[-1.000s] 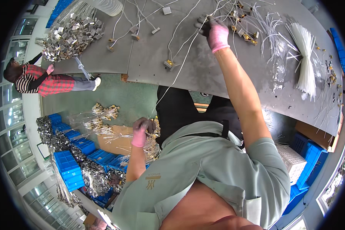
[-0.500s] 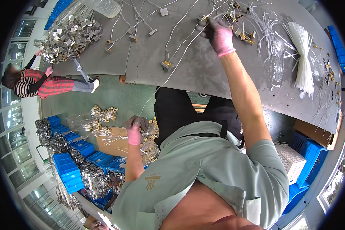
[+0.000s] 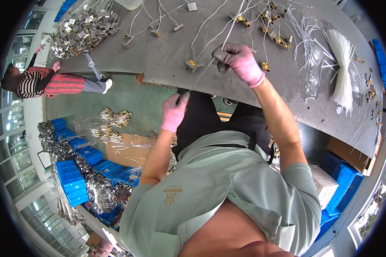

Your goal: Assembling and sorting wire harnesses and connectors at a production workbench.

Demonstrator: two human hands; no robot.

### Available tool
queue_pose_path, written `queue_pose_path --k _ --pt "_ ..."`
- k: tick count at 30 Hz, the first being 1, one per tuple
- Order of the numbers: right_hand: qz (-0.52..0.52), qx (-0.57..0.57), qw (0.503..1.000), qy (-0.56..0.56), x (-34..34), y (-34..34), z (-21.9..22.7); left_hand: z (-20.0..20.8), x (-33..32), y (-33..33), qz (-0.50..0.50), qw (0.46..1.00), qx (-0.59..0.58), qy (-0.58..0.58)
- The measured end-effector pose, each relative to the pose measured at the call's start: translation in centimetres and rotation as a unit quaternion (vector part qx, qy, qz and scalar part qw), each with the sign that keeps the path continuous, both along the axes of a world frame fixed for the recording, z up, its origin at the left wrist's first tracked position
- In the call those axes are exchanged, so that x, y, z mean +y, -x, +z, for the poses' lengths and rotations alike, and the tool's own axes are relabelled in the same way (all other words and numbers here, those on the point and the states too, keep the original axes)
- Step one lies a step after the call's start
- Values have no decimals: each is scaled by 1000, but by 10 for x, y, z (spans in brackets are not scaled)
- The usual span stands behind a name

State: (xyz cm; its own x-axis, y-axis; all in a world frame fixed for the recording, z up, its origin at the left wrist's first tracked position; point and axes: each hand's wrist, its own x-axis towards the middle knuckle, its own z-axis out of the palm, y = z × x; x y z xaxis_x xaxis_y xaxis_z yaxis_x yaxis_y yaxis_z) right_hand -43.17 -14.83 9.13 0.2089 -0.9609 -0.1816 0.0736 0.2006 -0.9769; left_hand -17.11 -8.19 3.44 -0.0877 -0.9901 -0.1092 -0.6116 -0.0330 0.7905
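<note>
A thin white cable (image 3: pixel 200 76) runs between my two gloved hands at the table's front edge. My left hand (image 3: pixel 175 112), in a pink glove with grey fingertips, pinches its near end just off the edge. Over the tabletop, my right hand (image 3: pixel 239 63) has thumb and fingers closed around the same cable, which continues beyond it toward the far edge. Just left of the right hand lies a silver-and-gold connector (image 3: pixel 194 65) on a white wire. Another small gold connector (image 3: pixel 265 67) rests to that hand's right. Whatever ends the far part of the cable is out of view.
The grey table (image 3: pixel 171 55) bears several wired connectors, a white cable-tie bundle (image 3: pixel 342 70) at right and a heap of metal connectors (image 3: pixel 83 32) at far left. A person (image 3: pixel 47 81) stands beyond the heap. Blue crates (image 3: pixel 71 182) and more bundles (image 3: pixel 111 124) sit at lower left.
My left hand has risen toward the table edge, closing on the cable. My right hand has come nearer along the cable, away from the connector cluster. The view has shifted slightly.
</note>
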Motion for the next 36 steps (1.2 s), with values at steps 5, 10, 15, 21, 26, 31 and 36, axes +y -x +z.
queue_pose_path --k 5,10,15,21,26,31,36 --pt "58 25 997 38 25 -44 -16 1 -13 24 42 941 321 -100" --pt "81 37 995 37 11 -57 -13 27 -39 43 30 895 417 -158" --pt "100 136 981 97 0 -57 7 44 -64 67 143 874 454 -96" --pt "99 139 984 55 -12 -51 25 27 -91 64 114 861 482 -114" --pt "26 138 984 106 -10 -23 8 40 -112 61 222 851 464 -106" --pt "-95 184 974 95 14 55 -18 42 -167 27 277 843 450 -97" --pt "-278 469 836 63 35 160 -43 10 -238 -13 240 910 334 49"
